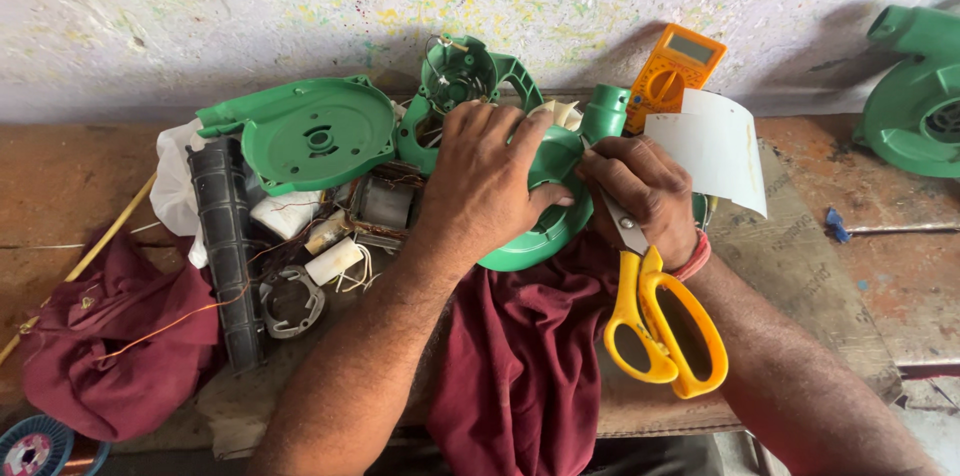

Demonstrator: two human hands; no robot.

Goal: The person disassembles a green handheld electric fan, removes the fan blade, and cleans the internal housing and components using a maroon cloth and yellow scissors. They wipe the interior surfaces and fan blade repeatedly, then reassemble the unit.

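Note:
My left hand [480, 181] lies palm down on a green plastic blower housing [550, 226] at the middle of the bench, pressing it against a maroon cloth [520, 356]. My right hand [645, 196] grips the same housing from the right, and a pair of yellow-handled scissors [660, 326] hangs from it, handles pointing toward me. A curled white sheet [715, 146] stands just behind the right hand. The housing's outlet tube [605, 111] sticks up between the hands.
A green housing cover [315, 136], motor parts with copper wire [385, 206], a black ribbed tube [225, 236] and a metal ring [290, 301] lie left. A yellow multimeter [675, 71] leans on the wall. Another green blower [915, 96] sits far right. A second maroon cloth [115, 336] lies at left.

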